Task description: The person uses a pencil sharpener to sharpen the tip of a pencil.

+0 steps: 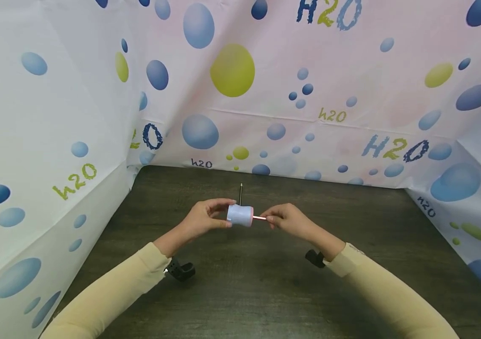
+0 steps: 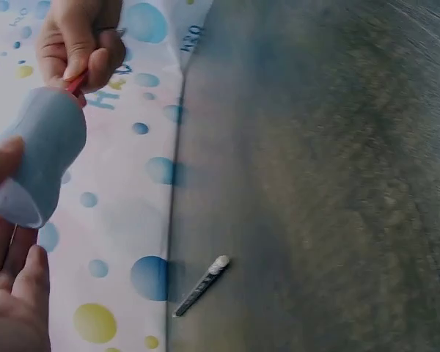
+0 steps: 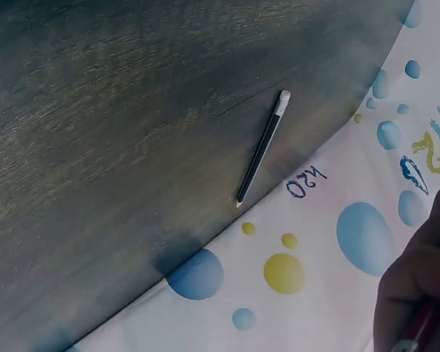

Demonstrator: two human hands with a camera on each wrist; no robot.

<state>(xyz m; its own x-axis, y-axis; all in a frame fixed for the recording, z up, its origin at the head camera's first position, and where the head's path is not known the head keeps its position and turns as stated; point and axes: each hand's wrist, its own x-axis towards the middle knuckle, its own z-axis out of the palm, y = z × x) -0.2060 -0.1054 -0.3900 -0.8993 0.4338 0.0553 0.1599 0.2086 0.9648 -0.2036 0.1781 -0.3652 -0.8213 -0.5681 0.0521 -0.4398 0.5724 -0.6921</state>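
Observation:
My left hand (image 1: 199,217) grips a light-blue, waisted pencil sharpener (image 1: 239,214) between thumb and fingers, holding it sideways over the table. Its pink end (image 1: 251,216) faces my right hand (image 1: 289,220). With thumb and fingertips, the right hand pinches a thin red pencil (image 1: 259,217), whose front end meets that pink end; the tip is hidden there. In the left wrist view the sharpener (image 2: 48,150) shows its pale rim toward the camera. Beyond it on the table lies a black pencil (image 3: 262,150) with a white eraser end.
The dark wood-grain table (image 1: 248,292) runs back to a white sheet (image 1: 282,70) printed with blue and green dots and lettering. That sheet also rises at the left and right sides. Black wrist straps (image 1: 181,270) hang below both sleeves.

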